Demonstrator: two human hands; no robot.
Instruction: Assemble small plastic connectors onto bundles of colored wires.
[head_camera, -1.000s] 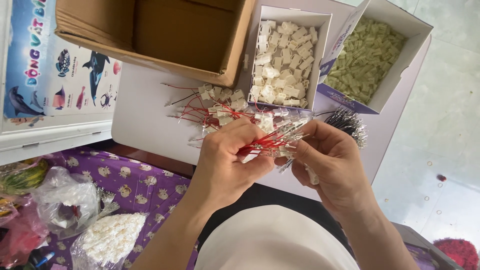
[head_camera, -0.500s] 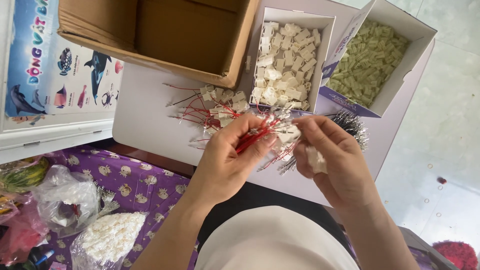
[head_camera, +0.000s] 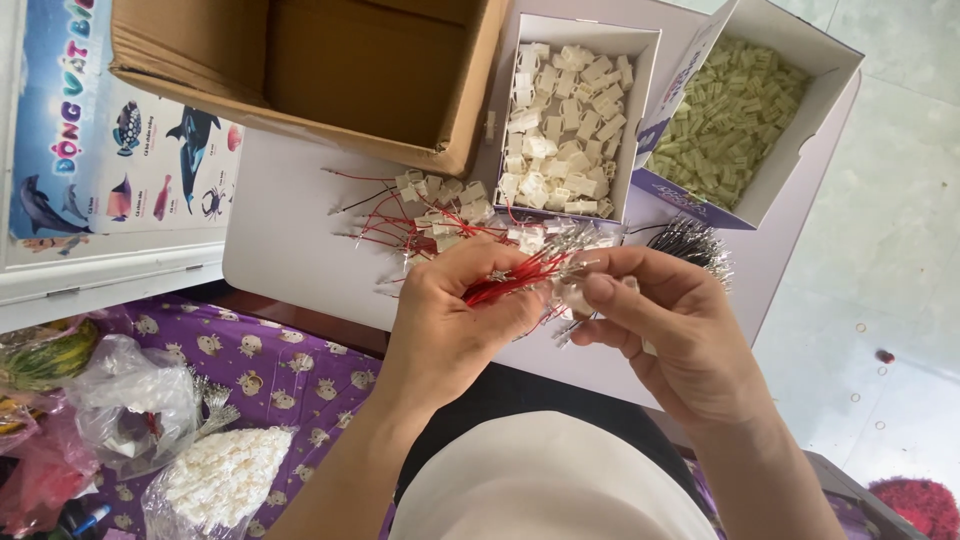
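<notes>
Since the earlier frame the right hand (head_camera: 680, 330) has closed in on the left hand (head_camera: 455, 320), which grips the red wire bundle (head_camera: 515, 280) above the bench (head_camera: 290, 240); the right hand pinches a white connector (head_camera: 577, 297), and wire insertion appears next, requiring terminal alignment.

Two hands (head_camera: 450, 320) (head_camera: 680, 340), one cardboard box (head_camera: 330, 80), two open white boxes (head_camera: 640, 60) (head_camera: 830, 90).

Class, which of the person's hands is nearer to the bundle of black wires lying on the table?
Right. The right hand lies just below the black wires, nearly touching; the left hand is farther off, holding red wires.
</notes>
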